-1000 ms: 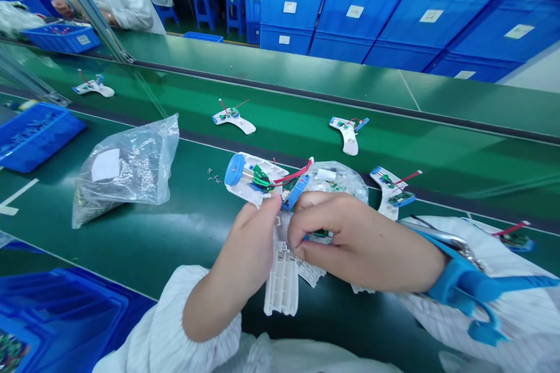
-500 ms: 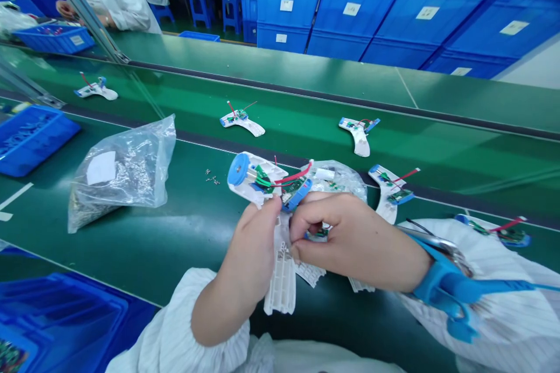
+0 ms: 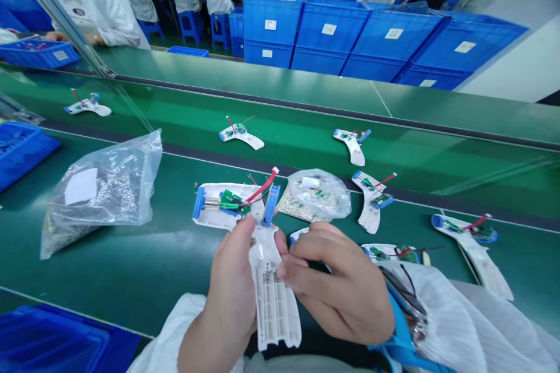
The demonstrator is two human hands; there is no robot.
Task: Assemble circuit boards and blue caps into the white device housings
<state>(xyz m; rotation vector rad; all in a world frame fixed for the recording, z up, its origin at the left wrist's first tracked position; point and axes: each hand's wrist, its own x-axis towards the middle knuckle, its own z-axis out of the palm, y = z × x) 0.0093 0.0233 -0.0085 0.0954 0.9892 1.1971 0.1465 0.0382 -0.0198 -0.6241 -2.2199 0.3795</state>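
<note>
Over the worktop (image 3: 175,271), the left hand (image 3: 234,277) grips the white shell (image 3: 265,247). The right hand (image 3: 345,288) pinches at its edge; I can't tell on what. Probably fiddly work; next needs a steady hold.

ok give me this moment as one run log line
left hand: holding white pistol-shaped housing | right hand: at its ribbed handle | housing: green circuit board, red wires | left of housing: clear plastic bag

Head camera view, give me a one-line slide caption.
Left hand holds a white shell with wires, right hand at its edge, over a green bench.
</note>
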